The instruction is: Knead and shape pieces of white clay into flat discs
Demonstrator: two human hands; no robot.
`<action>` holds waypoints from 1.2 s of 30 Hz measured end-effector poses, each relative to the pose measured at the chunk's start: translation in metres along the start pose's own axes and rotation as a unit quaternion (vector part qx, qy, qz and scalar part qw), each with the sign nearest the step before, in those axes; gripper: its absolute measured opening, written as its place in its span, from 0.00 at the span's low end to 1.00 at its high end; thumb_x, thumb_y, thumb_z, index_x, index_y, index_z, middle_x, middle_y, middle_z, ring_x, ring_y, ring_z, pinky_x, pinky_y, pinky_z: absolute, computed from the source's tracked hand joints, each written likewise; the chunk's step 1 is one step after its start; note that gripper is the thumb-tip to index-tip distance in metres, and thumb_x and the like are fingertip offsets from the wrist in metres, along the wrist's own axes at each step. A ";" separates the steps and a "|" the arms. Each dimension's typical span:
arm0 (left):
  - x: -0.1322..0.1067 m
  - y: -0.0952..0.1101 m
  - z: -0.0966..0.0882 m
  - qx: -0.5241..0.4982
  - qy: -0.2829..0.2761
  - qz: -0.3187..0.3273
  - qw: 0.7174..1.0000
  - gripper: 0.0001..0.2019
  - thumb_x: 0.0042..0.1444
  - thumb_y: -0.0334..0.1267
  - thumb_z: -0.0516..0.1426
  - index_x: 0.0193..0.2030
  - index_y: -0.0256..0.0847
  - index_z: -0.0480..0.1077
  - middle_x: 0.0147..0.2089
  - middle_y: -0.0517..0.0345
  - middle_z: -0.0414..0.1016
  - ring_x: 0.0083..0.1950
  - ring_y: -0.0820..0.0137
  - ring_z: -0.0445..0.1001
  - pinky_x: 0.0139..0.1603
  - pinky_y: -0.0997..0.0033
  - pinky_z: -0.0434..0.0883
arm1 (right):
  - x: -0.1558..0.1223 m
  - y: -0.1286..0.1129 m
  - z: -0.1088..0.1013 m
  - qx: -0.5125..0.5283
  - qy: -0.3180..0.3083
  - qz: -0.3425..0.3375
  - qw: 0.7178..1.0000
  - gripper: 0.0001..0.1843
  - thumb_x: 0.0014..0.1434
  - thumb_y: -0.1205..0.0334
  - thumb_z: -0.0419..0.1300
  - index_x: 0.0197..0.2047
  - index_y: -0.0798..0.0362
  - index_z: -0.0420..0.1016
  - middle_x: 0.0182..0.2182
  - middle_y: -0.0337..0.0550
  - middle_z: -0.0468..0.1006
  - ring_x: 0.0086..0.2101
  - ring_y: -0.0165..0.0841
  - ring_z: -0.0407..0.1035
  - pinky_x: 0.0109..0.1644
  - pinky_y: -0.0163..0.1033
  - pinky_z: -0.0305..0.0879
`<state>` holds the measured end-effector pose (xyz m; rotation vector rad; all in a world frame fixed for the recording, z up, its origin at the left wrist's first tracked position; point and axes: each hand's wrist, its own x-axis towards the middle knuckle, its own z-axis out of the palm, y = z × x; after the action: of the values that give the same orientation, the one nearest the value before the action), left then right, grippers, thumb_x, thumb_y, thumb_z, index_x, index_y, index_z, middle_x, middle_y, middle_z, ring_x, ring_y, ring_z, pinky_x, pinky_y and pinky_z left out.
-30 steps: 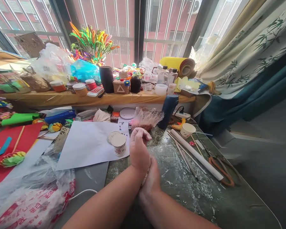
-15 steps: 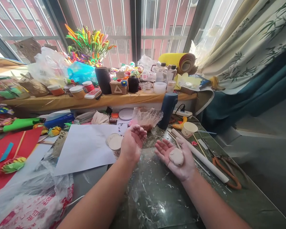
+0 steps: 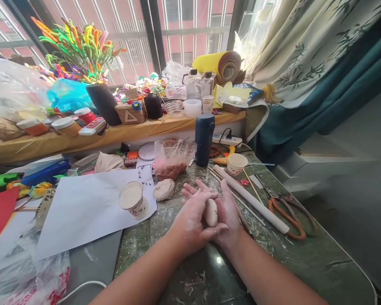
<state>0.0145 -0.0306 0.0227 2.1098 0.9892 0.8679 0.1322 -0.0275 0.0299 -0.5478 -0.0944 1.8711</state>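
So, the pale clay disc (image 3: 211, 212) is now clamped on edge between the two hands. The left hand (image 3: 190, 220) is folded against the right hand (image 3: 231, 212), palms pressed together around it, above the middle of the table (image 3: 273, 262). Half a second back it was lying flat on the open right palm, with the left hand held apart, so it looks like squeezing has been picked up again. A second clay lump (image 3: 164, 189) is left just beside the white paper (image 3: 82, 207), near the paper cup (image 3: 133, 200).

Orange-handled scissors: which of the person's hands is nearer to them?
Right. The right hand is left of the scissors; the left hand lies farther left, beyond the clay.
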 end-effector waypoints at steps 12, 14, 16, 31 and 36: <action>0.005 -0.026 -0.033 0.055 0.030 0.025 0.998 0.40 0.55 0.55 0.66 0.70 0.45 0.60 0.75 0.41 0.59 0.76 0.47 0.55 0.74 0.40 0.54 | 0.003 -0.004 -0.006 -0.015 0.015 0.014 1.000 0.18 0.66 0.52 0.54 0.34 0.54 0.78 0.30 0.48 0.82 0.31 0.38 0.79 0.33 0.39 0.75; 0.003 -0.030 -0.033 0.011 0.076 0.040 0.996 0.26 0.66 0.49 0.56 0.67 0.45 0.63 0.71 0.43 0.65 0.72 0.54 0.62 0.72 0.46 0.59 | 0.001 -0.007 -0.008 -0.015 0.003 -0.001 1.000 0.17 0.66 0.52 0.57 0.31 0.54 0.77 0.28 0.45 0.81 0.30 0.36 0.78 0.33 0.38 0.75; 0.002 -0.034 -0.034 -0.007 0.125 0.048 0.991 0.18 0.70 0.47 0.52 0.62 0.45 0.68 0.64 0.45 0.72 0.67 0.57 0.68 0.69 0.50 0.63 | -0.003 -0.011 -0.007 -0.007 -0.031 -0.015 0.999 0.14 0.64 0.54 0.61 0.32 0.53 0.77 0.30 0.43 0.82 0.32 0.36 0.78 0.39 0.42 0.77; 0.000 -0.043 -0.034 -0.157 0.233 -0.089 0.955 0.18 0.70 0.52 0.50 0.46 0.46 0.77 0.49 0.50 0.78 0.54 0.58 0.72 0.62 0.57 0.67 | -0.008 -0.008 -0.001 -0.078 -0.044 -0.026 0.996 0.34 0.61 0.43 0.62 0.12 0.50 0.55 0.08 0.31 0.54 0.11 0.26 0.51 0.17 0.32 0.46; 0.009 -0.035 -0.029 -0.353 0.259 -0.125 0.890 0.18 0.66 0.53 0.56 0.40 0.42 0.78 0.44 0.51 0.80 0.49 0.61 0.75 0.55 0.63 0.72 | 0.001 -0.002 -0.003 -0.110 0.021 -0.057 0.992 0.33 0.60 0.45 0.63 0.14 0.49 0.52 0.09 0.28 0.52 0.12 0.25 0.47 0.17 0.32 0.44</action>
<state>-0.0175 0.0021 0.0154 1.1266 0.9676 1.4296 0.1348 -0.0269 0.0271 -0.7170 -0.3014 1.7480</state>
